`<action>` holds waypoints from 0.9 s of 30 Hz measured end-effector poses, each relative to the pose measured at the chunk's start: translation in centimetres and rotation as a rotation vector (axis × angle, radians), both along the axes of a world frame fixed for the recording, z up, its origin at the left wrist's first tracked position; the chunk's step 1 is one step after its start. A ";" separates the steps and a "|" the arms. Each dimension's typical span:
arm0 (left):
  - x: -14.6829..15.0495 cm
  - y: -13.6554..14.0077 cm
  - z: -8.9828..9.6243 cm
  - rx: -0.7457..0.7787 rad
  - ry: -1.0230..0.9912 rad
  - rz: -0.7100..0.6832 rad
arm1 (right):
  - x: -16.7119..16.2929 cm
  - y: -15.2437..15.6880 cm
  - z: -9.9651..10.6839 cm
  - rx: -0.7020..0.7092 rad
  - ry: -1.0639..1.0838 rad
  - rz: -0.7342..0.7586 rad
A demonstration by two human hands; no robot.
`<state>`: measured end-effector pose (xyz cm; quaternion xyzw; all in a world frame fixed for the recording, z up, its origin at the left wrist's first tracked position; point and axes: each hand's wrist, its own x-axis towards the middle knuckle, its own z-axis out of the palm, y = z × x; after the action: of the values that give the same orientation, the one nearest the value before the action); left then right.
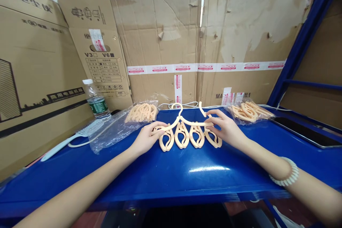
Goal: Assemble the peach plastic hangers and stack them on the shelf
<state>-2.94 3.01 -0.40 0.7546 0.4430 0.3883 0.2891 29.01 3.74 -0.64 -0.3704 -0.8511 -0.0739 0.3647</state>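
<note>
Behind the far left corner of the table [160, 181], I can read "V3" and "V6" on a cardboard panel [97, 66]; along the left edge, "商用电脑机箱" on a carton [40, 62]; behind the far edge, "MA…INA" on taped cardboard [248, 42].

A water bottle [99, 106] with a white cap and green label stands upright on the left of the blue table [149, 181]. Just nearer lies a pale fly swatter [62, 145], its handle toward the near left. A dark phone [307, 132] lies on the right. Scuffed cardboard [160, 39], crossed by printed tape [232, 66], walls the far side; a blue post [301, 42] rises right.
</note>
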 end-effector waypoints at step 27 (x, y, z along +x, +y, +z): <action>0.7 -0.8 0.8 -0.293 -0.351 0.020 | -0.4 0.4 0.8 -0.856 1.121 0.316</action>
<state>-2.24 2.20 0.43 0.6211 0.4451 0.4479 0.4642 28.60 4.11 0.12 -0.3354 -0.5339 0.5206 0.5757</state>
